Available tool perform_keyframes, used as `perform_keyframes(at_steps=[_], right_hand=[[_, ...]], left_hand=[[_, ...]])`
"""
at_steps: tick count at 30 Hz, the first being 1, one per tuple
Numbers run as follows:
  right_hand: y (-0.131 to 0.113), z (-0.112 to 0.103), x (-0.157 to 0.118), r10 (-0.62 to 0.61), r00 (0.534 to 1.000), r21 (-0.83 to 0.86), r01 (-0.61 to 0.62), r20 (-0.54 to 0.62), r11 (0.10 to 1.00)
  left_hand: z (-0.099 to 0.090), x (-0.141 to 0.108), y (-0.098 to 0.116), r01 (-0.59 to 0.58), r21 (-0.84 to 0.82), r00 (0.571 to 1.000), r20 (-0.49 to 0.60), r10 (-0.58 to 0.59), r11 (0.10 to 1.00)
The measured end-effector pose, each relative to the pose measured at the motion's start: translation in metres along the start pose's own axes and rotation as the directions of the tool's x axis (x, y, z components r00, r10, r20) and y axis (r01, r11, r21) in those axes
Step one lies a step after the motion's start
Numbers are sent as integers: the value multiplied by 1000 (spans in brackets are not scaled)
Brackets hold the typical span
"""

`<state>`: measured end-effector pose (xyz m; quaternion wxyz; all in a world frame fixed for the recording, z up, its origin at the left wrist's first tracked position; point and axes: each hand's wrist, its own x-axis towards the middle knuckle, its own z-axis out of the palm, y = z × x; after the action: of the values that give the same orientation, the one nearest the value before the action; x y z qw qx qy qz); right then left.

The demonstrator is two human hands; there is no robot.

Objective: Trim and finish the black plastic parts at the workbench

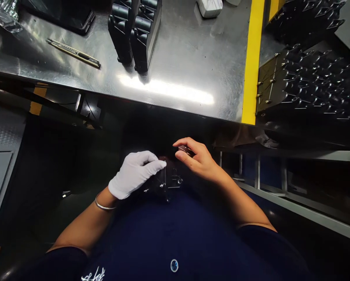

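Observation:
My left hand [135, 173], in a white glove, pinches a black plastic part [163, 185] close to my body. Shiny metal pins show on this part, and its dark outline blends into my navy shirt. My right hand [197, 158] is bare and sits just right of the part, apart from it. Between its thumb and curled fingers is a small dark block with a reddish-brown face [183, 149]; its kind I cannot make out.
On the metal table [186, 70] stand black plastic housings [140, 35]. A box cutter [74, 53] lies to their left, near a black tray-like object [60, 15]. Beyond a yellow strip [251, 62], black parts with metal pins [303, 84] are stacked. A white block [210, 7] is at the back.

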<state>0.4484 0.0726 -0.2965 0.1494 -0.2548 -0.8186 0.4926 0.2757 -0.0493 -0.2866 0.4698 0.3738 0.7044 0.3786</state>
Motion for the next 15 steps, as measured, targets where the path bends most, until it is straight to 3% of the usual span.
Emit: perform_keyframes(at_steps=[2,5,10,15], right_hand=[[-3,2,-3,29,1000,45,-30,11,999],[-6,8,-8,-54,998,93,50,38,994],[-4,15,-10,-154,983,98,164,-96,982],[-3,16,-9,-211,973,59,217,-97,974]], left_hand=[[1,1,0,20,-26,995,-95,-22,999],[2,2,-1,53,-60,981,-186,-63,997],[5,1,1,53,-72,974,-215,-67,996],[7,0,2,37,-83,973,-225,-55,996]])
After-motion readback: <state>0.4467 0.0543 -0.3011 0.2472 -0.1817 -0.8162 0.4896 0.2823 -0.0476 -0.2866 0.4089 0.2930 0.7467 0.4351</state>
